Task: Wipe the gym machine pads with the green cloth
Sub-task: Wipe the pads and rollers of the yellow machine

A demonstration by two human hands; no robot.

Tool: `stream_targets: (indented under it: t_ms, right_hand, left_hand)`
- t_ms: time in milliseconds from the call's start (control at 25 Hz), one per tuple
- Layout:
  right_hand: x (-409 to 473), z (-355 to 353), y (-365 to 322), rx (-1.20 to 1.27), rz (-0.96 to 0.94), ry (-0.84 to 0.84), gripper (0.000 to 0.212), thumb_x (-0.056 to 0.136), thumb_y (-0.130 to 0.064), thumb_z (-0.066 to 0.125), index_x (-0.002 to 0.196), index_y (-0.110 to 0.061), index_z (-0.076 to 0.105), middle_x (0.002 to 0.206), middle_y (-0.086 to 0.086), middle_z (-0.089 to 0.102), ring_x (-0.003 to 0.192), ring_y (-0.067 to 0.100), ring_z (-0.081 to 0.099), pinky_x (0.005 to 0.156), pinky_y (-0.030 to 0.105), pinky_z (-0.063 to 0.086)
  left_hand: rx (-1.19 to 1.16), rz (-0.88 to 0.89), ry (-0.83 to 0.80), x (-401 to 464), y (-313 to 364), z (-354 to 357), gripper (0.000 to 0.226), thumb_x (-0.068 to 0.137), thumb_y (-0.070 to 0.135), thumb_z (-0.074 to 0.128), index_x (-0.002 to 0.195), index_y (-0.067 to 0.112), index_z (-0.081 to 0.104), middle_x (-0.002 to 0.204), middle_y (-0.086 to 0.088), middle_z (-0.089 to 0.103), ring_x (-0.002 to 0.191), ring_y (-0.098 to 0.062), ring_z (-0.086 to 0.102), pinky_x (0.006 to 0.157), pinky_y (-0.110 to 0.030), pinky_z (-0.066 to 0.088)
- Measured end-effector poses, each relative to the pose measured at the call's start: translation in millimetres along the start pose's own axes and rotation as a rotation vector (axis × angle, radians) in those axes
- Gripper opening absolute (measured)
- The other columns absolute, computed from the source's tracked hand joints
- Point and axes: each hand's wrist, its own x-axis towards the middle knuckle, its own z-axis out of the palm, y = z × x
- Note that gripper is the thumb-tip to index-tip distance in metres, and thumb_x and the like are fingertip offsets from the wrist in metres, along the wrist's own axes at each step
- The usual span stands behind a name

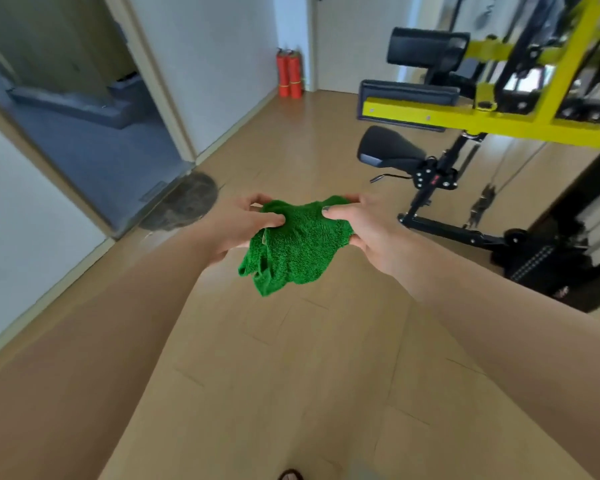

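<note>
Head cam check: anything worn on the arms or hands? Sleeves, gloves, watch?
Nothing worn that shows. Left hand and right hand are bare, no gloves, no rings seen. Both forearms are bare to the frame edge: no sleeves, watch or bands.

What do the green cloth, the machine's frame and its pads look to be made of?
Green cloth: terry-like fabric, fuzzy looped nap, hanging crumpled.
Frame: probably metal painted glossy yellow, with square beams and bolt heads.
Pads: apparently black vinyl or leatherette over padding, smooth with a faint sheen.
</note>
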Motion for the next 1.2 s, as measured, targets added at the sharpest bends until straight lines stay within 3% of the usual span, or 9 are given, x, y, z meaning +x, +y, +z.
stream_targets:
  t_ms: [120,240,320,440,640,760,840,1080,1200]
  right_hand:
    - [32,-44,-20,0.105,-0.019,0.093,0.039,0.082,-0.004,0.074,0.117,-0.012,0.060,0.108,0.009,0.073,0.096,0.023,0.072,0.075,0.033,0.058]
    - [73,-92,-41,0.192,-0.024,0.157,0.038,0.087,-0.001,0.068,0.124,-0.009,0.060,0.116,0.011,0.070,0.103,0.026,0.070,0.084,0.039,0.058]
    - [111,-125,-54,0.251,-0.019,0.106,0.032,0.092,-0.001,0.061,0.123,-0.007,0.064,0.120,0.013,0.071,0.109,0.029,0.068,0.092,0.042,0.056]
    - [171,-170,-77,0.337,0.076,-0.074,0.030,0.096,-0.004,0.052,0.122,-0.006,0.067,0.120,0.010,0.073,0.109,0.025,0.070,0.080,0.035,0.060]
    - [268,-215,-123,0.327,0.139,-0.147,0.029,0.095,-0.005,0.052,0.119,-0.006,0.068,0.118,0.012,0.073,0.104,0.027,0.072,0.074,0.034,0.061]
    - [331,-228,-147,0.269,0.180,-0.031,0.035,0.090,-0.003,0.060,0.125,-0.004,0.064,0.123,0.014,0.070,0.110,0.031,0.069,0.088,0.040,0.057]
    - [380,-237,-162,0.209,0.167,0.073,0.042,0.084,0.003,0.064,0.126,-0.002,0.062,0.126,0.015,0.068,0.115,0.033,0.064,0.100,0.047,0.051]
    - [516,-254,-228,-0.058,-0.027,0.302,0.053,0.079,0.013,0.065,0.127,-0.010,0.059,0.120,0.011,0.065,0.110,0.028,0.064,0.092,0.043,0.056]
    - [577,-267,-290,-0.260,-0.183,0.397,0.056,0.076,0.010,0.070,0.125,-0.015,0.059,0.114,0.002,0.066,0.099,0.015,0.064,0.075,0.025,0.056]
  left_hand:
    - [0.059,0.046,-0.135,67,45,22,0.038,0.096,0.012,0.066,0.132,0.012,0.056,0.128,-0.014,0.068,0.113,-0.033,0.069,0.098,-0.048,0.056]
    - [0.113,0.102,-0.243,135,91,55,0.038,0.097,0.009,0.063,0.134,0.011,0.053,0.130,-0.014,0.067,0.102,-0.029,0.070,0.081,-0.039,0.060]
    - [0.133,0.149,-0.255,184,120,77,0.038,0.097,0.008,0.064,0.134,0.010,0.053,0.128,-0.015,0.067,0.099,-0.028,0.069,0.085,-0.043,0.059]
    - [0.178,0.180,-0.236,258,160,108,0.039,0.095,0.007,0.066,0.132,0.010,0.055,0.125,-0.014,0.070,0.098,-0.028,0.070,0.093,-0.047,0.057]
    - [0.186,0.195,-0.248,368,214,128,0.043,0.093,0.008,0.070,0.133,0.013,0.055,0.117,-0.003,0.070,0.088,-0.011,0.065,0.067,-0.016,0.053]
    - [0.233,0.200,-0.244,429,235,126,0.050,0.093,0.013,0.070,0.138,0.019,0.051,0.130,-0.002,0.056,0.114,-0.013,0.051,0.091,-0.028,0.038]
    - [0.242,0.207,-0.235,481,248,122,0.051,0.092,0.014,0.071,0.138,0.020,0.050,0.140,-0.008,0.055,0.122,-0.013,0.047,0.095,-0.031,0.036]
    - [0.308,0.261,-0.243,635,306,108,0.048,0.090,0.010,0.073,0.133,0.012,0.052,0.132,-0.011,0.059,0.099,-0.020,0.059,0.080,-0.033,0.054]
    - [0.347,0.405,-0.196,703,365,96,0.046,0.087,0.010,0.075,0.128,0.014,0.054,0.106,0.004,0.060,0.083,-0.005,0.055,0.060,-0.012,0.044]
